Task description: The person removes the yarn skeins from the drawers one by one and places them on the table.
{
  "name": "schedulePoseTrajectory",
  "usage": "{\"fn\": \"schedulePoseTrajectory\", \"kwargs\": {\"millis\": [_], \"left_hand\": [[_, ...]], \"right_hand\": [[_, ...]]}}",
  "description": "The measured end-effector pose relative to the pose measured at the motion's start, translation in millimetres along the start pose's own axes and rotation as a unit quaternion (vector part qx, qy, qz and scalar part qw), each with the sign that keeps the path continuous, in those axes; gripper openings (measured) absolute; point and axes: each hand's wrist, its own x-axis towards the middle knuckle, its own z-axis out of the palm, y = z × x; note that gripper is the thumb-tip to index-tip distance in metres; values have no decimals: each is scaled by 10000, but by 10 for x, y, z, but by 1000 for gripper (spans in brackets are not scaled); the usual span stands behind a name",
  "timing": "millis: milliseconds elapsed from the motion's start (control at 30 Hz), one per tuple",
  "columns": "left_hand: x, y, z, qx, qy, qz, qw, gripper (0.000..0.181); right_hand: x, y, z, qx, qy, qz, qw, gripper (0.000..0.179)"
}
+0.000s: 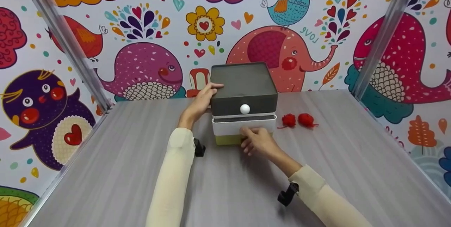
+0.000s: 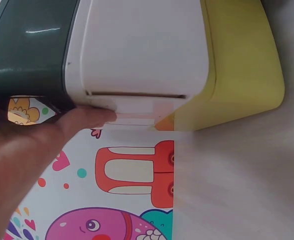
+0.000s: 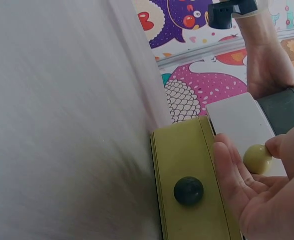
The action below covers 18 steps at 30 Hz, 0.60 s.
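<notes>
Three-tier box of smooth, glossy material, probably plastic, stands upright on a grey, faintly streaked desk. Tiers, top down: dark grey-green square drawer section, white middle drawer, yellow-green bottom drawer. Each front bears a round knob in a contrasting colour: glossy white knob on the top, pale yellow knob on the middle, dark green knob on the bottom.

White drawer sits slightly proud of the tier above; its upper rim and a narrow gap show in the head view. The fronts above and below look flush by comparison.

Right hand at the front, low. Its grip pinches the yellow knob, thumb on one side, fingers on the other, the remaining fingers loosely bent below. The knob offers the only projecting hold on that smooth front, which probably explains the choice.

Left hand against the box's left flank, near the top. Its grip is spread, fingertips over the dark upper edge, another digit along the white side. Likely a brace: a light box would slide or tip if pulled at one knob alone.

Two small red yarn balls, the nearer and the farther, lie on the desk just right of the box, loose ends trailing, untouched by either hand.
</notes>
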Motion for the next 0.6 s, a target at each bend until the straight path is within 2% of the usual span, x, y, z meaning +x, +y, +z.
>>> {"fn": "schedulePoseTrajectory", "kwargs": {"millis": [600], "left_hand": [[-8, 4, 10, -88, 24, 36, 10000, 40]], "right_hand": [[-201, 31, -12, -166, -74, -93, 9998, 45]]}}
